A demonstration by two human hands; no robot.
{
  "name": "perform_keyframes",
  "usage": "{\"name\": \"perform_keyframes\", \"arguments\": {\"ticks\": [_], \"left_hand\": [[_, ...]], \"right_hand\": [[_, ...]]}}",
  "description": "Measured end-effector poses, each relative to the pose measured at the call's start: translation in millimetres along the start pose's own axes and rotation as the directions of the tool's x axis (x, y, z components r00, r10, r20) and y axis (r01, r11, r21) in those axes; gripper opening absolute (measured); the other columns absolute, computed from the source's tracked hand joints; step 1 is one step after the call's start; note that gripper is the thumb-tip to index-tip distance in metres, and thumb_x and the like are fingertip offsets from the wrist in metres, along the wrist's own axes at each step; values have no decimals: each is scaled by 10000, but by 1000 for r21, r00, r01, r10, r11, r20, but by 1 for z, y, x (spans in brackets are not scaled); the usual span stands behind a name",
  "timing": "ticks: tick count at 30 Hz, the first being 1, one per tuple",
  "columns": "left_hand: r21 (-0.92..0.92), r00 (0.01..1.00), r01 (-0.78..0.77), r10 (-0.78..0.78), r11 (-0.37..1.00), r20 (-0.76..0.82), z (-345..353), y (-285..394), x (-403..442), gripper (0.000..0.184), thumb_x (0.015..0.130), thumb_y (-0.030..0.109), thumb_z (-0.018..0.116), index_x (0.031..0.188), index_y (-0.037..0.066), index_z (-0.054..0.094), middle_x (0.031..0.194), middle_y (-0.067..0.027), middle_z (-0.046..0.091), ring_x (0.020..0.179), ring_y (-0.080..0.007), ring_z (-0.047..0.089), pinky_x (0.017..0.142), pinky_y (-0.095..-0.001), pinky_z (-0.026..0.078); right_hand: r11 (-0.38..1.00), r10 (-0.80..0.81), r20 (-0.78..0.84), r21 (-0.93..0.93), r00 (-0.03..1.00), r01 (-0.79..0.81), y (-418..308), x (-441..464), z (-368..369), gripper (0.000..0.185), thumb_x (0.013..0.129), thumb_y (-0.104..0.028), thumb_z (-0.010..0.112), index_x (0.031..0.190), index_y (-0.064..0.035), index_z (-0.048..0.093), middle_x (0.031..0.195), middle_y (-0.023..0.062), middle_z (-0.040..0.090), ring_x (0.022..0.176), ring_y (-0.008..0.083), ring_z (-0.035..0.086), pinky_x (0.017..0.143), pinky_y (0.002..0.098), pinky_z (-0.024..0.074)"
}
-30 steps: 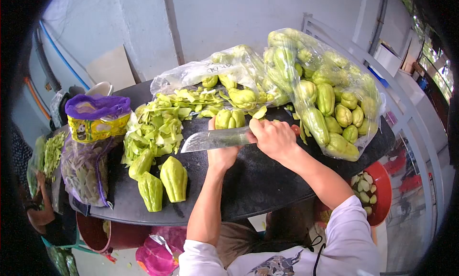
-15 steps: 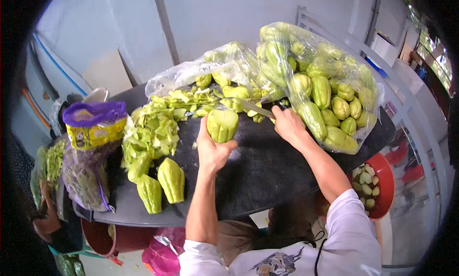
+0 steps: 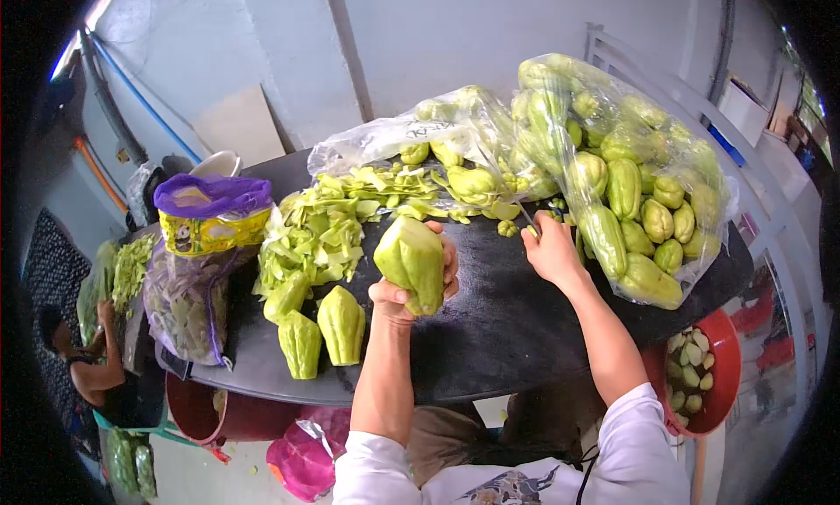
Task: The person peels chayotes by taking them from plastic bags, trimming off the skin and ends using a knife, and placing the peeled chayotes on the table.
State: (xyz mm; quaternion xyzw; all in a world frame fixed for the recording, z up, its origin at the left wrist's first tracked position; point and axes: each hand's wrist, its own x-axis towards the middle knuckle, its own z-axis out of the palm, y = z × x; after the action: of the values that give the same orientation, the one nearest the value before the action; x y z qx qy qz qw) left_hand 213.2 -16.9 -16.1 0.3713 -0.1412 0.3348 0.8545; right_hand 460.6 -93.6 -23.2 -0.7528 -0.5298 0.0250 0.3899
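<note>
My left hand point(image 3: 394, 302) is wrapped round a pale green chayote point(image 3: 409, 262), raised above the black table with a cut facet showing. To its right, my right hand point(image 3: 553, 249) grips a knife point(image 3: 527, 214) whose thin blade points away from me, clear of the held chayote. The handle is mostly hidden in my fingers. Left of my left hand lie several chayotes point(image 3: 341, 326) with trimmed faces. Behind them spreads a heap of green peelings point(image 3: 315, 229). Just beyond the knife, a clear plastic bag point(image 3: 367, 146) lies with loose chayotes at its mouth.
A large clear bag full of chayotes point(image 3: 647, 220) fills the table's right end. At left stand a purple mesh bag point(image 3: 184, 308) and a yellow-and-purple pack point(image 3: 214, 229). An orange-red bucket point(image 3: 731, 369) holds chayotes below right. Another person point(image 3: 101, 378) works at far left.
The chayote has been turned in my left hand, from its flat cut end upward to its side. The knife has swung away from it. The whole view has shifted.
</note>
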Motion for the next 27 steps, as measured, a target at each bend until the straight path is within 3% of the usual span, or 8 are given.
{"name": "perform_keyframes", "arguments": {"ticks": [5,10,16,19,21,23,24,27], "left_hand": [[57,998,-6,9,998,-58,6,11,-2,988,552,389,829,1392,66,422,944,-120,492,752,-218,501,551,-326,481],[168,865,-39,117,985,-487,8,27,-9,698,892,561,581,1308,2,527,1023,-223,646,768,-293,659,597,-378,560],[-25,667,-24,-3,999,-745,18,57,-20,611,916,588,526,1200,53,613,967,-203,643,649,-245,602,502,-296,530],[306,560,78,213,949,-801,27,80,-42,577,888,528,606,1231,63,592,976,-172,657,714,-244,632,569,-346,549],[670,489,177,526,721,-696,35,107,-62,558,868,419,683,1274,56,559,992,-150,659,815,-243,651,662,-388,568],[905,457,369,806,212,-375,38,140,-83,573,845,315,735,1311,53,531,1033,-136,662,917,-234,654,761,-391,563],[882,483,468,854,-63,-195,29,160,-102,604,829,276,755,1334,47,516,1064,-134,667,969,-231,654,814,-383,552],[638,430,739,881,-218,-197,-5,215,-159,724,796,305,779,1386,25,466,1182,-182,664,1062,-269,649,920,-366,497]], "right_hand": [[999,-39,-4,35,999,39,3,-3,-2,200,889,-137,652,905,31,544,729,234,633,726,429,628,662,507,462],[996,-30,9,-85,1000,31,13,-7,-9,181,893,-142,647,897,-17,516,765,225,671,769,456,650,679,554,485],[998,-56,27,-23,998,56,14,-9,-13,195,894,-140,651,887,-14,502,725,206,654,738,445,643,634,542,470],[999,-38,8,-29,999,38,20,-8,-17,185,889,-120,657,852,-13,510,691,195,647,693,432,645,603,520,469],[999,-43,-14,16,999,44,24,-8,-20,185,884,-114,664,853,-6,517,689,195,646,687,428,646,601,517,468],[997,-30,-36,70,999,33,25,-8,-20,186,878,-107,677,869,10,534,698,199,651,680,417,651,602,506,470],[997,-26,-29,71,999,28,21,-7,-22,186,878,-107,677,869,10,534,698,199,651,680,417,651,602,506,470],[998,-13,-11,67,1000,14,14,-9,-22,197,889,-128,682,890,11,542,717,206,660,686,417,657,618,482,484]]}}
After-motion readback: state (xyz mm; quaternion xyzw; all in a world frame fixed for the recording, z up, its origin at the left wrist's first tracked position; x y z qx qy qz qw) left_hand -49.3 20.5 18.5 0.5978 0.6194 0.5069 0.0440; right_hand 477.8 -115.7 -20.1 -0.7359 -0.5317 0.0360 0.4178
